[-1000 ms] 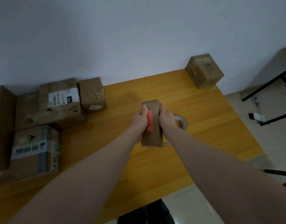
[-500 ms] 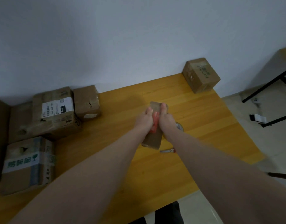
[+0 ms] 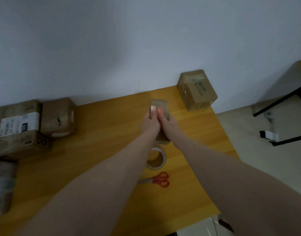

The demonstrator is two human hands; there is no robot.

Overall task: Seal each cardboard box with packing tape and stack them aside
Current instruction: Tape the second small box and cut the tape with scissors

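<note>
A small narrow cardboard box [image 3: 160, 106] with a red and white label is held between both hands over the far middle of the wooden table [image 3: 103, 150]. My left hand [image 3: 150, 124] grips its left side and my right hand [image 3: 167, 122] grips its right side. Near my forearms lies a roll of clear packing tape [image 3: 156, 158], and red-handled scissors [image 3: 157, 180] lie just in front of it. A taped cardboard box [image 3: 196, 89] stands at the table's far right corner against the wall.
Several cardboard boxes crowd the table's left side: a small one [image 3: 58, 116], a labelled one [image 3: 18, 128] and another at the left edge [image 3: 1, 186]. Right of the table is floor with a black metal frame [image 3: 282, 106]. A white wall bounds the far edge.
Both hands have carried the small box away from me, toward the far right of the table. The tape roll and scissors, earlier hidden behind the box, now lie exposed.
</note>
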